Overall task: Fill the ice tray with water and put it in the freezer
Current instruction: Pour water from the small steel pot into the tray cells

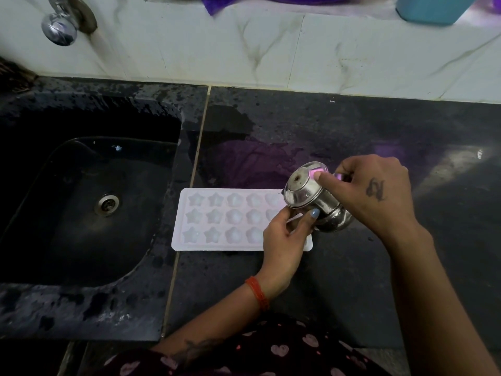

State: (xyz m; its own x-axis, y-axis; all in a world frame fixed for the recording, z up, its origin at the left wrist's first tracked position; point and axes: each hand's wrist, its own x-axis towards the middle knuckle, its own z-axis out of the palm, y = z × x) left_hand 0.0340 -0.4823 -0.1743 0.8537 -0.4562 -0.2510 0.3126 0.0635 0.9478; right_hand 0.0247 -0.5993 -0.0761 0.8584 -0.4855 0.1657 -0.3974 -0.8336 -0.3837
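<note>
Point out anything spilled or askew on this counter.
A wet patch darkens the black countertop just behind the white ice tray. The steel pot, gripped by the left hand and right hand, is tipped on its side above the tray's right end.

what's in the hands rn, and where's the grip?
Steel pot, tipped over the ice tray. Right hand grips its upper side, fingertip on the base; left hand grips its lower side.
</note>
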